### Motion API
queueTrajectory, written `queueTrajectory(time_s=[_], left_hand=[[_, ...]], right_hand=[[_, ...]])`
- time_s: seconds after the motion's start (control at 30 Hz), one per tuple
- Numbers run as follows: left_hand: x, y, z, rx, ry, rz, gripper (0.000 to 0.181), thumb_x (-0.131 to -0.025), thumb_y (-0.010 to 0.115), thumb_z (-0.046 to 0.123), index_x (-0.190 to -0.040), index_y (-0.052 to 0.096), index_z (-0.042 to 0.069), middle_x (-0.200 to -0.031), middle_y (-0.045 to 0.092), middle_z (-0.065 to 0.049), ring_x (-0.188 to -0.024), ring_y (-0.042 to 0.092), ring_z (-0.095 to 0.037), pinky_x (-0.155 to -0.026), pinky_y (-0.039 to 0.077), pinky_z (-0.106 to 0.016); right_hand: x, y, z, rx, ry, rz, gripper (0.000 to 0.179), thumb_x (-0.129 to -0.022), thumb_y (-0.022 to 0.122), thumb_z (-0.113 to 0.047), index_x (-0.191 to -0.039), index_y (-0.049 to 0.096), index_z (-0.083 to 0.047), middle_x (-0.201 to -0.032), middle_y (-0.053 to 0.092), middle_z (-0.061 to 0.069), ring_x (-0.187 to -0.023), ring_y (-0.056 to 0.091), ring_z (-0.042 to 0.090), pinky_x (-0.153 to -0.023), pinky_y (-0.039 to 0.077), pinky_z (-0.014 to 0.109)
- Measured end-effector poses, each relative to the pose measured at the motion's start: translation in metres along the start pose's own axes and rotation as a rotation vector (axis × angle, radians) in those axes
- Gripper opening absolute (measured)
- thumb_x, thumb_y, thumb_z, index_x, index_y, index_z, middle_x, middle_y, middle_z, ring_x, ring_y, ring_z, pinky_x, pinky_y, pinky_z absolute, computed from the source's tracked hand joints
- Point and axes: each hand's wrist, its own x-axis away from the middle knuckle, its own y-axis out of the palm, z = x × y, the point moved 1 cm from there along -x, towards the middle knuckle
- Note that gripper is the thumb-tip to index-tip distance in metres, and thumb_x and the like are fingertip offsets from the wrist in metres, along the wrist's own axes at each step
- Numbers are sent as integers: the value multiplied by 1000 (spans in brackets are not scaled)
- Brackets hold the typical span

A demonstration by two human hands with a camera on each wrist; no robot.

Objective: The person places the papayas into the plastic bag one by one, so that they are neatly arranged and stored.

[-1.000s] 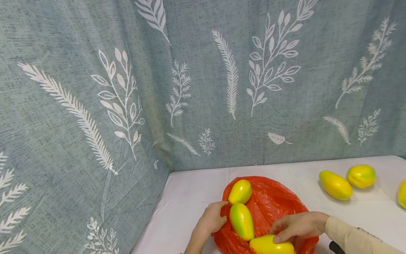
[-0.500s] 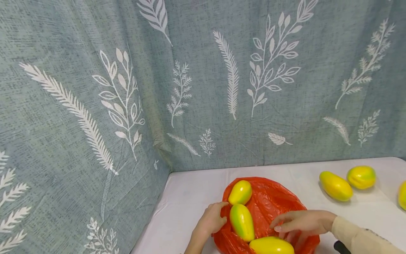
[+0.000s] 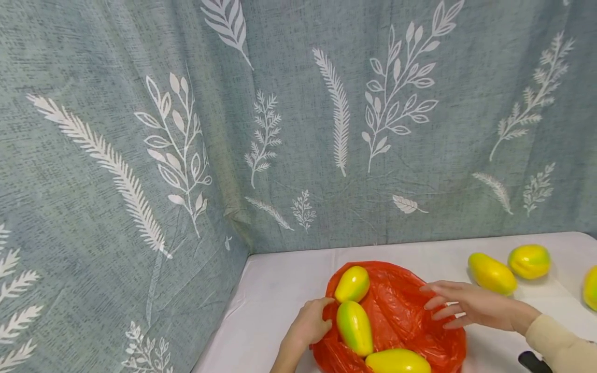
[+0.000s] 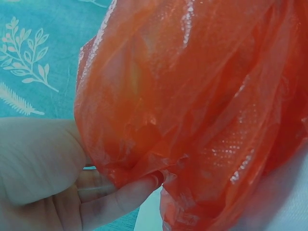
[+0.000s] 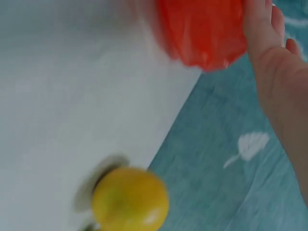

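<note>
A red plastic bag (image 3: pixel 398 305) stands with its mouth wide open on the table. Inside lie three glossy yellow-green fruits like mangoes: one at the back left (image 3: pixel 352 284), one below it (image 3: pixel 354 328), and one at the front (image 3: pixel 398 361), partly cut off by the frame. My left hand (image 3: pixel 308 325) grips the bag's left edge; in the left wrist view, thumb and fingers pinch the red plastic (image 4: pixel 183 106). Over the bag's right rim, my right hand (image 3: pixel 473 305) is spread with nothing in it. The right wrist view is blurred.
On the white table (image 3: pixel 280 280), two more mango-like fruits (image 3: pixel 492 273) (image 3: pixel 529 261) lie at the back right, a third (image 3: pixel 591 288) at the right edge. A black object (image 3: pixel 534 361) shows by the right sleeve. A leaf-patterned curtain (image 3: pixel 298 129) hangs behind.
My right hand has let go of the front mango-like fruit in the bag, then moved right and up to the bag's right rim. The left hand has stayed put.
</note>
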Motion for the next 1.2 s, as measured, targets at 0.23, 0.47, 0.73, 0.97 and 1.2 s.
queueTrajectory(time_s=[0.23,0.47,0.73,0.97,1.2], left_hand=[[1,0,-4,9,-10,-8,40,-83,67,-3,-122,60,-1,-115,62,-15,-91,57,-26,-80,53,-49],[2,2,-8,-34,22,9,39,-82,67,-3,-121,61,-1,-116,62,-15,-98,58,-27,-84,51,-50],[2,4,-11,-21,2,-2,40,-83,66,-2,-122,60,-1,-116,62,-15,-93,57,-26,-81,52,-50],[4,4,-12,-18,8,-1,39,-83,66,-3,-121,61,-1,-114,62,-15,-92,57,-25,-80,53,-49],[3,3,-12,-13,-7,-10,39,-83,66,-3,-122,60,0,-115,61,-14,-91,56,-25,-80,53,-50]], right_hand=[[21,-30,4,-143,-32,-5,51,-105,27,-38,-144,37,-7,-129,53,16,-115,53,36,-94,45,52],[36,-52,14,-253,-42,24,42,-105,26,-38,-136,49,-21,-126,57,6,-115,54,31,-96,43,53],[55,-76,25,-396,-133,-114,50,-106,13,-35,-122,60,-32,-124,58,-5,-115,56,20,-98,42,50],[71,-97,35,-499,-179,-174,60,-104,6,-37,-124,62,-32,-124,59,-4,-114,56,19,-100,41,46],[84,-117,48,-435,-66,243,39,-102,24,-47,-110,60,-34,-104,62,-8,-97,63,19,-96,41,55]])
